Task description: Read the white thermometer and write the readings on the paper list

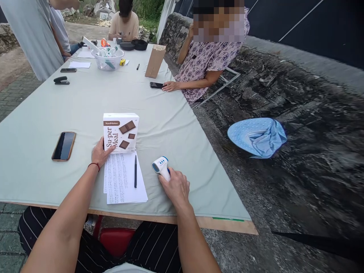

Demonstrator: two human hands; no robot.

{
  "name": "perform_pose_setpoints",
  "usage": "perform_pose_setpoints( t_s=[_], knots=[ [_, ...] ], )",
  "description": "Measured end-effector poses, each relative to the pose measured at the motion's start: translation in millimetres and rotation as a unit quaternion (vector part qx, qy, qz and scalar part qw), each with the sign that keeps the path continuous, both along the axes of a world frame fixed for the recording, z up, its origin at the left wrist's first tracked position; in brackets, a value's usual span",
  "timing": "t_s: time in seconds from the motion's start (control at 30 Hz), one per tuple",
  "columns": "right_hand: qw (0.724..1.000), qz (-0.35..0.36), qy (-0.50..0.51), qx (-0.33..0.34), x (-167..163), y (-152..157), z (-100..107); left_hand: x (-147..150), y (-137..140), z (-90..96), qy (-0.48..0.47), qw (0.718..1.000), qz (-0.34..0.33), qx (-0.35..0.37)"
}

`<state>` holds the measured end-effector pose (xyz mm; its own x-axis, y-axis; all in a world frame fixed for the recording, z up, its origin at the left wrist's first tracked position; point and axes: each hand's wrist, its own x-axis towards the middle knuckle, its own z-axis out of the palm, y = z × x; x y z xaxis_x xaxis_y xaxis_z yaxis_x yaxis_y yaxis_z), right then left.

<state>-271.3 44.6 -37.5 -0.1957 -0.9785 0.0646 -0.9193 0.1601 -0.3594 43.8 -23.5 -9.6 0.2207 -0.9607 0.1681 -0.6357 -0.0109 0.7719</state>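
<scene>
My left hand [100,154] grips the lower left edge of a white box [121,132] with brown chocolate pictures and the words "Su-per Meal". The box stands upright at the far end of some sheets of paper [116,182] covered in handwriting. A black pen [135,172] lies on the right part of the sheets. To the right of the paper, my right hand [176,185] is closed round the handle of a white and blue infrared thermometer [161,165]. The thermometer's head points up and left, and its trigger side is partly hidden by my fingers.
A smartphone [64,146] lies left of the box on the cloth-covered table [85,102]. Farther off are a stapler [61,80], a clear bowl [107,60] and a paper bag [155,61]. A seated person's hand [170,86] touches another phone. A blue hat [257,137] lies beyond the table's right edge.
</scene>
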Motion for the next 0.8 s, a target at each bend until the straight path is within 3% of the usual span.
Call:
perform_pose_setpoints(
  t_s=[0.07, 0.17, 0.3, 0.53, 0.8],
  knots=[
    [0.997, 0.006, -0.014, -0.076, 4.2, 1.5, 1.1, -0.2, -0.4, -0.7, 0.0, 1.0, -0.003, 0.001],
    [0.973, 0.123, -0.113, -0.159, 19.2, -0.3, 1.7, 0.0, -1.3, -1.9, 0.0, 1.0, -0.006, 0.003],
    [0.935, 0.276, -0.176, -0.138, 48.0, -14.5, -1.0, -0.2, -1.4, -2.2, 0.006, 1.0, -0.01, -0.002],
    [0.954, 0.294, -0.023, -0.054, 68.1, -43.2, -13.4, -1.9, 0.4, -2.5, -0.007, 1.0, -0.002, -0.013],
    [0.915, 0.389, -0.028, -0.105, 46.7, -37.9, -5.1, -3.5, 0.5, -4.3, 0.0, 0.999, -0.01, -0.03]
  ],
)
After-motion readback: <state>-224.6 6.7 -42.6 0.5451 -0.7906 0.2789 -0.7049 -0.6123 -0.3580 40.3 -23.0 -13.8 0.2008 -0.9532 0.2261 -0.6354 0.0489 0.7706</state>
